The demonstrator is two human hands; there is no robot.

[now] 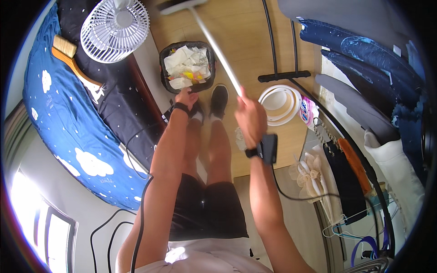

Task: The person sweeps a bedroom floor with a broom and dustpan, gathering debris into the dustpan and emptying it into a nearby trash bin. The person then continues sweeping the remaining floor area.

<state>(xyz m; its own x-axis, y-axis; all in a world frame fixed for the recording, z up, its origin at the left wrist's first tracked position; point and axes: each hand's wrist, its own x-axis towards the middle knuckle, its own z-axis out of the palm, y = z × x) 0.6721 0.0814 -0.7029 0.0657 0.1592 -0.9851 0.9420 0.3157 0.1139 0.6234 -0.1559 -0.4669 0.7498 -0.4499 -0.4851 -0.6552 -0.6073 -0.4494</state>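
My right hand [251,119] is wrapped around the upper end of a long white broom handle [216,48]. The dark broom head [178,6] rests on the floor at the far end, slightly blurred. At the near rim of a black-lined trash bin [212,68], my left hand [186,98] has its fingers curled on the edge. Crumpled white tissues [186,61] and some yellow and red wrappers [193,75] fill the bin. The left fingertips are partly hidden against the rim.
A white fan [116,32] and a wooden-handled brush [75,66] are on the bed [86,136] at left. Right of my feet stand white round basins [278,122], a purple-white package [309,110] and a black clothes rack [284,76] with hanging clothes. Dark cables run beside both arms.
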